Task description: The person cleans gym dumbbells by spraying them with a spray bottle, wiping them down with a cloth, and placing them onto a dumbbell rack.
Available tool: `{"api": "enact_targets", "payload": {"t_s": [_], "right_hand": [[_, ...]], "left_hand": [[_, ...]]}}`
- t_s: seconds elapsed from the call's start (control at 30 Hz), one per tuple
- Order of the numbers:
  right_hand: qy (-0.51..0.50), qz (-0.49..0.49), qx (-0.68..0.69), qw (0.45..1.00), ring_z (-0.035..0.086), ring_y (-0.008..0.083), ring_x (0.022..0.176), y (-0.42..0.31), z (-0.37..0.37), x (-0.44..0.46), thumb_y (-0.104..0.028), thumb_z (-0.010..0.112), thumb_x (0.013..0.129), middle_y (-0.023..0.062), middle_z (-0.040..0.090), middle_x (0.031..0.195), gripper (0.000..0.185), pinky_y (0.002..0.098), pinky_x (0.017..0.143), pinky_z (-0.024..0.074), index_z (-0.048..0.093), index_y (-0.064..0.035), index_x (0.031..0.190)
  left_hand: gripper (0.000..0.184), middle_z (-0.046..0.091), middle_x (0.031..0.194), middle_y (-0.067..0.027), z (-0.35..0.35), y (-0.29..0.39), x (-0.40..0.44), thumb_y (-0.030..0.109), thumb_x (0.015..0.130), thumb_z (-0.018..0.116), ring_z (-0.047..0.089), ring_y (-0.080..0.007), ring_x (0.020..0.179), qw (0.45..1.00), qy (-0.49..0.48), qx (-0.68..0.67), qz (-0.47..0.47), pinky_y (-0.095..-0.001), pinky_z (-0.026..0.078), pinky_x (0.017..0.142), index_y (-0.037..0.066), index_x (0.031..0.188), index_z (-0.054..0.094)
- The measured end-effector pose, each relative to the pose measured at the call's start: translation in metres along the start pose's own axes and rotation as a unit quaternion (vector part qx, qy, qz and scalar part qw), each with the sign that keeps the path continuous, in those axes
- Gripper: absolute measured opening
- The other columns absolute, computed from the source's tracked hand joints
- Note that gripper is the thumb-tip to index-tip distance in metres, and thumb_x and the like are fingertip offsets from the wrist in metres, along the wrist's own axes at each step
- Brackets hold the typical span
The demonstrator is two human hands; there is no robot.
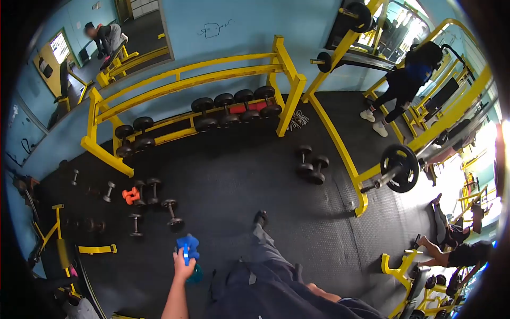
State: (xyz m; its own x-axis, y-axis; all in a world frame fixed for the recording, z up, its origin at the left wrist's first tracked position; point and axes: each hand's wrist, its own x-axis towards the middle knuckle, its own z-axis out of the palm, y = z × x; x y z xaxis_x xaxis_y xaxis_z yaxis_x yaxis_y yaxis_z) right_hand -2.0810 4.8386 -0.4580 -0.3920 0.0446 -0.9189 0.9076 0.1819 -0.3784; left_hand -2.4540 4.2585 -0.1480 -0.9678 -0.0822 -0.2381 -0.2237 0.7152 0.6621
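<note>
My left hand (183, 270) is closed around a bright blue object (188, 245) with a lighter blue strip by the fingers. A teal, rounded, bottle-like part (196, 274) shows beneath the hand; whether it joins the blue object is unclear. Ahead of this hand, on the black floor, lies a dumbbell (172, 214), with another dumbbell (136, 225) to its left. At the lower right of my dark clothing, only a patch of skin of my right hand or wrist (322, 292) shows. Its fingers are hidden.
A yellow rack (186, 85) holding several dumbbells stands by the blue wall. Orange dumbbells (130, 196) and a dumbbell pair (317, 170) lie on the floor. A loaded barbell (399, 168) juts out at right. People (406, 80) are near machines and a bench (399, 268).
</note>
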Motion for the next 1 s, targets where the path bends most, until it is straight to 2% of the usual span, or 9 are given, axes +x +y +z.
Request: {"api": "enact_targets", "payload": {"t_s": [0.1, 0.2, 0.23, 0.27, 0.33, 0.37, 0.5, 0.77, 1.0], "right_hand": [[0.014, 0.204, -0.245, 0.948, 0.069, 0.0259, 0.081, -0.322, 0.012, -0.139, -0.03, 0.053, 0.084, 0.014, 0.071, 0.084, 0.034, 0.035, 0.072, 0.0531, 0.071, -0.0021, 0.087], [0.059, -0.104, -0.47, 0.874, 0.069, 0.0247, 0.074, -0.382, -0.034, -0.019, -0.018, 0.062, 0.07, 0.0155, 0.068, 0.073, 0.016, 0.0404, 0.066, 0.0526, 0.07, -0.0039, 0.068], [0.117, -0.024, -0.339, 0.933, 0.068, 0.0283, 0.081, -0.405, -0.043, 0.038, -0.019, 0.06, 0.072, 0.0164, 0.069, 0.08, 0.018, 0.0417, 0.071, 0.0533, 0.071, -0.0057, 0.077], [0.142, -0.202, -0.52, 0.818, 0.066, 0.0327, 0.087, -0.483, -0.057, 0.033, -0.022, 0.057, 0.08, 0.0168, 0.068, 0.088, 0.023, 0.0437, 0.075, 0.0526, 0.07, -0.0047, 0.086], [0.178, -0.213, -0.231, 0.932, 0.065, 0.0342, 0.087, -0.602, -0.076, 0.051, -0.029, 0.054, 0.088, 0.0178, 0.068, 0.095, 0.031, 0.0445, 0.076, 0.0514, 0.068, -0.0025, 0.093], [0.188, -0.18, -0.018, 0.965, 0.06, 0.0171, 0.068, -0.651, -0.077, 0.06, -0.023, 0.058, 0.09, 0.0071, 0.062, 0.075, 0.02, 0.0309, 0.061, 0.0484, 0.064, -0.0054, 0.084], [0.103, -0.211, 0.17, 0.957, 0.059, 0.0104, 0.076, -0.809, -0.081, 0.058, -0.019, 0.063, 0.09, 0.0015, 0.064, 0.085, 0.021, 0.0258, 0.065, 0.0483, 0.063, -0.0042, 0.105], [0.199, -0.05, -0.087, 0.975, 0.062, 0.0198, 0.09, -0.693, -0.11, 0.311, -0.019, 0.075, 0.077, 0.0094, 0.064, 0.099, 0.041, 0.032, 0.079, 0.0502, 0.061, -0.0031, 0.112], [0.487, 0.055, -0.504, 0.711, 0.03, 0.0347, 0.133, -0.609, -0.263, 0.482, -0.017, 0.072, 0.072, 0.0189, 0.03, 0.144, 0.078, 0.0466, 0.109, 0.0244, 0.036, -0.0142, 0.141]], "left_hand": [[0.052, 0.049, 0.108, -0.0212, 0.013, 0.056, 0.089, 0.015, 0.071, 0.067, 0.053, -0.0395, 0.101, 0.998, 0.038, -0.018, 0.053, -0.0455, 0.044, 0.089, 0.009, 0.121, 0.053], [0.052, 0.049, 0.108, -0.0198, 0.033, 0.125, 0.164, 0.014, 0.072, 0.067, 0.054, -0.0367, 0.1, 0.997, 0.03, -0.035, 0.061, -0.0445, 0.044, 0.088, 0.009, 0.122, 0.053], [0.052, 0.049, 0.108, -0.0183, 0.041, 0.148, 0.186, 0.015, 0.074, 0.068, 0.054, -0.0349, 0.101, 0.995, 0.026, -0.069, 0.073, -0.0435, 0.044, 0.088, 0.009, 0.123, 0.052], [0.052, 0.05, 0.109, -0.0178, 0.05, 0.169, 0.209, 0.015, 0.075, 0.068, 0.054, -0.0349, 0.103, 0.992, 0.018, -0.085, 0.088, -0.0426, 0.044, 0.089, 0.008, 0.124, 0.052], [0.052, 0.05, 0.109, -0.0172, 0.065, 0.205, 0.254, 0.015, 0.076, 0.067, 0.054, -0.0349, 0.103, 0.989, -0.036, -0.109, 0.089, -0.0422, 0.044, 0.089, 0.007, 0.124, 0.051], [0.053, 0.051, 0.111, -0.0176, 0.074, 0.218, 0.275, 0.014, 0.076, 0.067, 0.054, -0.0356, 0.102, 0.984, -0.046, -0.11, 0.132, -0.0427, 0.044, 0.089, 0.006, 0.125, 0.049], [0.055, 0.053, 0.112, -0.0221, 0.136, 0.241, 0.354, 0.013, 0.073, 0.066, 0.052, -0.0394, 0.103, 0.983, -0.124, -0.1, 0.088, -0.0444, 0.043, 0.09, 0.005, 0.125, 0.049], [0.053, 0.046, 0.115, -0.0268, 0.327, 0.163, 0.502, 0.014, 0.074, 0.064, 0.05, -0.0449, 0.101, 0.942, -0.321, -0.095, 0.032, -0.0465, 0.043, 0.09, 0.009, 0.125, 0.05], [0.061, 0.044, 0.107, -0.0234, 0.379, 0.181, 0.611, 0.011, 0.068, 0.074, 0.05, -0.0426, 0.1, 0.908, -0.354, -0.018, 0.223, -0.0465, 0.046, 0.087, 0.013, 0.125, 0.052]]}}
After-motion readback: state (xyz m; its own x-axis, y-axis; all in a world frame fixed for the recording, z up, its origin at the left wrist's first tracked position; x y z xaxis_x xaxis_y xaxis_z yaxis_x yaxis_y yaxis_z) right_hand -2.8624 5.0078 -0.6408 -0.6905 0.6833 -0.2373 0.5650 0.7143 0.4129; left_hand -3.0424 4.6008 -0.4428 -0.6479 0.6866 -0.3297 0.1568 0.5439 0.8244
